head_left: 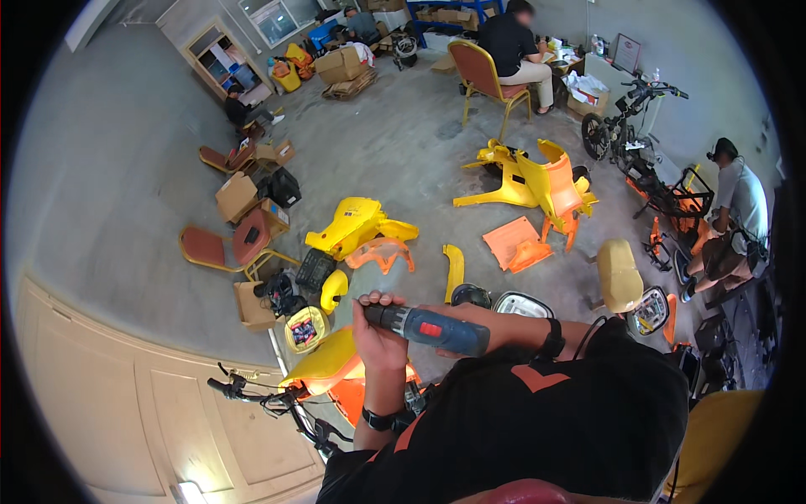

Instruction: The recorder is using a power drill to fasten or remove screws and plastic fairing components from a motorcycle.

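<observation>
A dark blue cordless drill (449, 333) with a red switch lies level in front of my chest, its black chuck pointing left. My left hand (379, 343) is closed round the chuck, thumb and fingers wrapped over it. From the right, my right hand (470, 313) reaches behind the drill body and grips it from below; most of its fingers and the drill's handle are hidden. Below my left hand stands a bike with yellow and orange panels (323, 363) and black handlebars (252, 393).
Yellow body panels (357, 227) and orange panels (512, 239) lie on the floor ahead. Red chairs (206, 247) and cardboard boxes (238, 197) stand left. A bare bike frame (642, 160) is at right, near a crouching person (743, 197). Another person (508, 42) sits at the back.
</observation>
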Tool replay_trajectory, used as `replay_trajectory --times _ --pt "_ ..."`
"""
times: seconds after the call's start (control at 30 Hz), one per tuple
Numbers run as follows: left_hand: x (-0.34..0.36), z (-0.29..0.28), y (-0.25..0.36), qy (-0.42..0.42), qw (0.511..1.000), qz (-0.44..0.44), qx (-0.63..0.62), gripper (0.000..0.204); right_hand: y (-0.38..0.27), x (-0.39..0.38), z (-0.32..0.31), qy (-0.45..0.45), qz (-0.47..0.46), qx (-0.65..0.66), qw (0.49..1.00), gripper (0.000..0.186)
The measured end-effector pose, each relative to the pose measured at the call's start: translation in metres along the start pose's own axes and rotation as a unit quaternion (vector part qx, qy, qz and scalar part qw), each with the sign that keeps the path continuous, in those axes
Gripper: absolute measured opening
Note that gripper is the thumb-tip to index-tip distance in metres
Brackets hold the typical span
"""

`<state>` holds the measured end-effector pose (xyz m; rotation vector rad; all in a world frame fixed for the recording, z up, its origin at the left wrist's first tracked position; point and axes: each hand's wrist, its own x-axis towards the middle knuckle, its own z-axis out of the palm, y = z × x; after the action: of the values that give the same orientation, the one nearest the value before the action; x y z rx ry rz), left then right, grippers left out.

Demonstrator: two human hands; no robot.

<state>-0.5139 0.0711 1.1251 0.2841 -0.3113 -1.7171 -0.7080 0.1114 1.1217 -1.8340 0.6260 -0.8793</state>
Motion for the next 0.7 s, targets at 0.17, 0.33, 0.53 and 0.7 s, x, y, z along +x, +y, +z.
replay_trajectory --times 0.17,0.33,0.53,0.7 --pt "0.000 -0.001 -0.003 0.026 0.999 -0.014 -0.020 0.028 0.010 -0.002 0.002 -0.002 0.004 -0.003 1.000 0.076" --pt "0.003 0.000 -0.004 0.014 0.999 -0.030 -0.023 0.028 0.020 -0.006 0.003 0.016 -0.013 -0.039 0.999 0.083" --pt "0.004 0.003 -0.002 0.022 0.999 -0.034 -0.025 0.028 0.014 -0.004 0.001 0.016 0.000 -0.041 0.999 0.086" --pt "0.000 0.011 -0.001 0.025 0.999 -0.036 -0.019 0.028 0.031 -0.003 0.003 0.032 -0.072 -0.085 0.993 0.088"
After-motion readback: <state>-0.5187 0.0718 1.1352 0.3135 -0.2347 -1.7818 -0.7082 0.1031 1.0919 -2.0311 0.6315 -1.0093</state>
